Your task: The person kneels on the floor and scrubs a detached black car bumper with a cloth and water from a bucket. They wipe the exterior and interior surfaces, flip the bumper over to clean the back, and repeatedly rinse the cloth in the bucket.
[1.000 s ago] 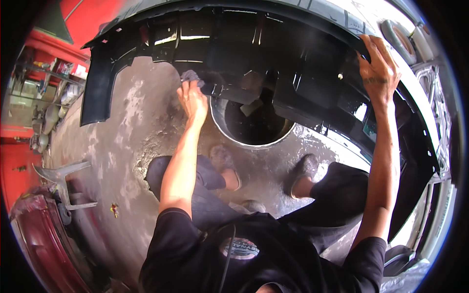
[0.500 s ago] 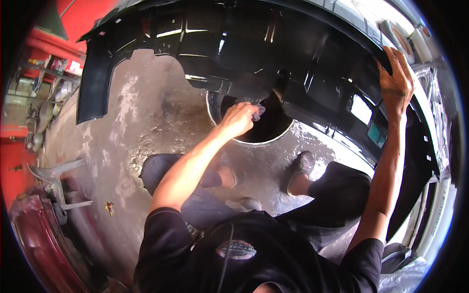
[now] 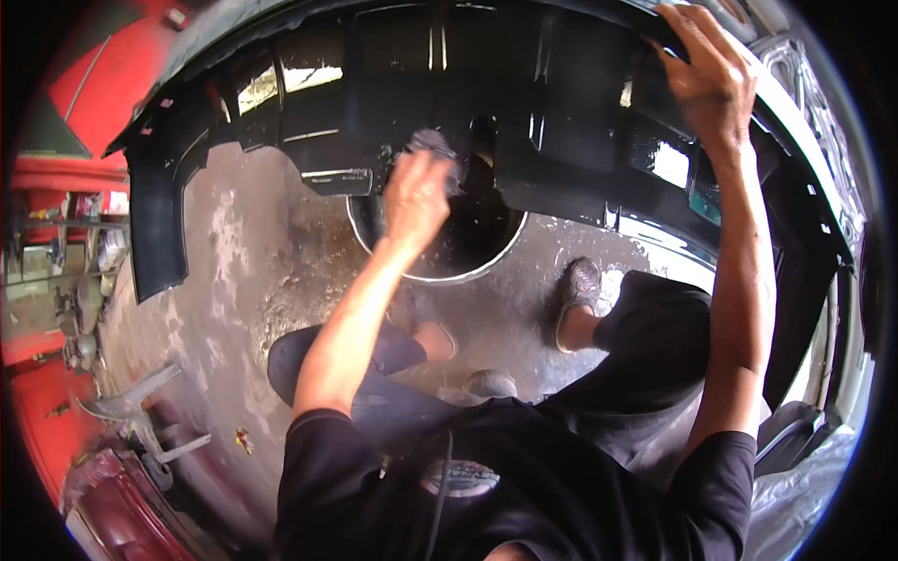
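Observation:
A long black car bumper (image 3: 580, 84), glossy and wet, arches across the view in front of me. My left hand (image 3: 416, 198) is closed on a crumpled dark grey cloth (image 3: 433, 146) and presses it against the lower middle of the bumper; motion blurs the fingers. My right hand (image 3: 716, 86) grips the bumper's outer edge at the upper right, fingers hooked over it. Below the middle of the bumper stands a round basin (image 3: 458, 278) with a pale rim and a dark inside, partly hidden by the bumper and my left hand.
My feet rest on the wet, patchy concrete floor (image 3: 234, 252) just this side of the basin. At lower left lie a grey metal bracket (image 3: 140, 402) and a dark red car panel (image 3: 122, 505). Red shelving with parts (image 3: 70, 220) lines the left; silvery wrapped material (image 3: 804, 477) lies at lower right.
My left hand has lifted the cloth from over the basin up and leftward onto the bumper. The right hand still holds the bumper's edge. The whole view has shifted somewhat.

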### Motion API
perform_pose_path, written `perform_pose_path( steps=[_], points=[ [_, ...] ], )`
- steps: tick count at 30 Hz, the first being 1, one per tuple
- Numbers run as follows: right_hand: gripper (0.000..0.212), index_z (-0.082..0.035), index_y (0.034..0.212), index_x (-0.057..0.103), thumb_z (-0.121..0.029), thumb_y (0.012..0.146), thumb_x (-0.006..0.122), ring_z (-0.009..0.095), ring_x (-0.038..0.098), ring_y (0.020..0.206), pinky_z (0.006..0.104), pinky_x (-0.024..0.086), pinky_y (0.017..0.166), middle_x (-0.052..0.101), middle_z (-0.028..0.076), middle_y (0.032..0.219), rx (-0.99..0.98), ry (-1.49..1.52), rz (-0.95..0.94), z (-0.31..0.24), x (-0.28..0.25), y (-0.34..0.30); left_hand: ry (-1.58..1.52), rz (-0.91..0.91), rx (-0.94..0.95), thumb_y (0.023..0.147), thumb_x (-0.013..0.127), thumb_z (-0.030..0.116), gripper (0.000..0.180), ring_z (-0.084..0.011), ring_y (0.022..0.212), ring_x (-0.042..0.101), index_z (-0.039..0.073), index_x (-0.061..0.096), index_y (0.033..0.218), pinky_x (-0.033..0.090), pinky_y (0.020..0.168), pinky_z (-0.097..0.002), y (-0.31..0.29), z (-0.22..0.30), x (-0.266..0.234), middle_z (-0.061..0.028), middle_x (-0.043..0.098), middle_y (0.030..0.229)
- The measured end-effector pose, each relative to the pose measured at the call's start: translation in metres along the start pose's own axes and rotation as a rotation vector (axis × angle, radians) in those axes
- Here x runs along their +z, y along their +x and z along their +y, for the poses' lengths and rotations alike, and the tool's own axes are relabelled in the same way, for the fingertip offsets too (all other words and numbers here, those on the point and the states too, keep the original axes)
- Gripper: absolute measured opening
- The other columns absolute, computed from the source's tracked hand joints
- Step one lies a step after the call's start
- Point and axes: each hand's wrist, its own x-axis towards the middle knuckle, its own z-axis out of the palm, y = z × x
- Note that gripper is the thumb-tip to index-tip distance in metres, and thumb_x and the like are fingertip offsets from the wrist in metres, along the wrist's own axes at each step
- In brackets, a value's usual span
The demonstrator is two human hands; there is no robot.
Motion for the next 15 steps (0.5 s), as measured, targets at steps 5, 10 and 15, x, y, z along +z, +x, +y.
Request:
perform_pose_path(
  steps=[5,10,15],
  points=[
    [0.039,0.005,0.101,0.069,0.010,0.063,0.071,0.034,0.066,0.081,0.0391,0.053,0.067,0.065,0.017,0.091,0.027,0.044,-0.058,-0.018,-0.016,0.011,-0.026,-0.217,0.099,0.069,0.067,-0.002,0.026,-0.0314,0.097,0.057,0.006,0.068,0.093,0.055,0.076,-0.0422,0.012,0.030,0.029,-0.0092,0.060,0.099],
    [0.040,0.004,0.104,0.069,0.011,0.064,0.071,0.034,0.066,0.084,0.0388,0.054,0.068,0.065,0.016,0.093,0.010,0.022,-0.011,-0.001,-0.010,0.000,-0.077,-0.098,0.022,0.075,0.066,-0.002,0.023,-0.0343,0.095,0.059,0.006,0.066,0.096,0.055,0.079,-0.0440,-0.010,0.002,-0.015,-0.0119,0.060,0.097],
    [0.042,0.000,0.104,0.069,0.010,0.063,0.070,0.035,0.065,0.084,0.0394,0.054,0.068,0.065,0.016,0.094,0.030,0.024,-0.021,0.005,-0.007,-0.014,0.123,-0.095,-0.119,0.073,0.063,-0.007,0.027,-0.0337,0.093,0.062,0.004,0.067,0.097,0.054,0.079,-0.0437,-0.020,-0.031,-0.030,-0.0117,0.061,0.096]
  ],
)
